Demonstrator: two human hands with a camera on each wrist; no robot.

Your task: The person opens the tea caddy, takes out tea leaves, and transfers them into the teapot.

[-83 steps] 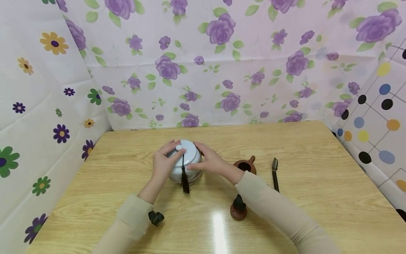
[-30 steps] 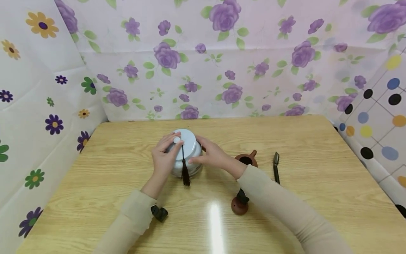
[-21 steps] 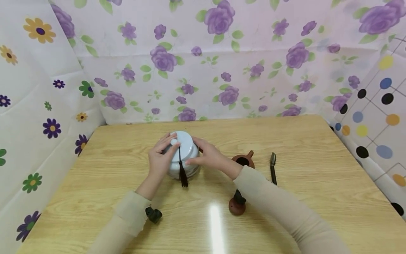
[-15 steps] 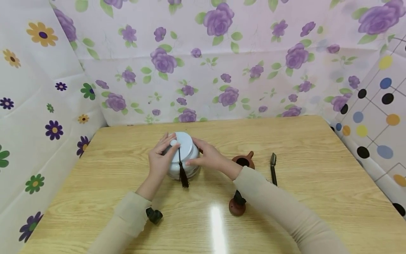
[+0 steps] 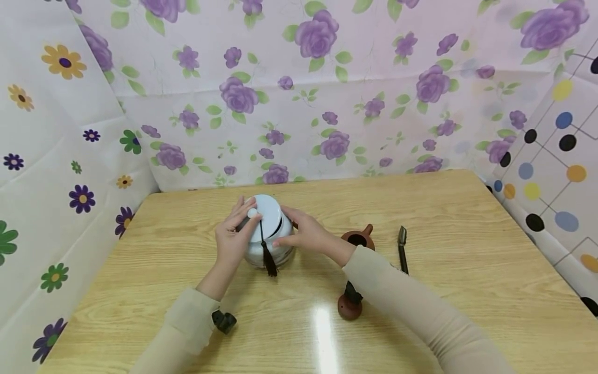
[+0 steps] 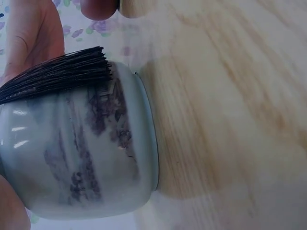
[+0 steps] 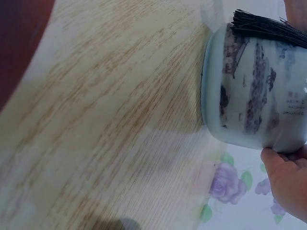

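In the head view a pale blue-white jar (image 5: 282, 253) stands on the wooden table. Its lid (image 5: 269, 206) sits tilted, with a dark gap at the right side of the rim. From the lid's knob a black tassel (image 5: 268, 259) hangs down the front. My left hand (image 5: 231, 238) grips the lid around the knob, fingers behind and thumb in front. My right hand (image 5: 307, 234) holds the jar's right side, thumb in front; its other fingertips are hidden behind. Both wrist views show the jar's dark landscape print (image 6: 81, 143), and the right wrist view shows its base (image 7: 207, 86) on the table.
Right of the jar stands a brown clay teapot (image 5: 367, 240) with its top uncovered, partly hidden by my right forearm. Nearer lies a small reddish-brown round piece (image 5: 349, 310). A dark slim-handled tool (image 5: 403, 249) lies farther right. Patterned cloth (image 5: 299, 119) hangs behind the table.
The lid, level on the jar before, has tipped up on its right side, opening a gap at the rim. My left hand has shifted slightly left with it; my right hand keeps its hold.
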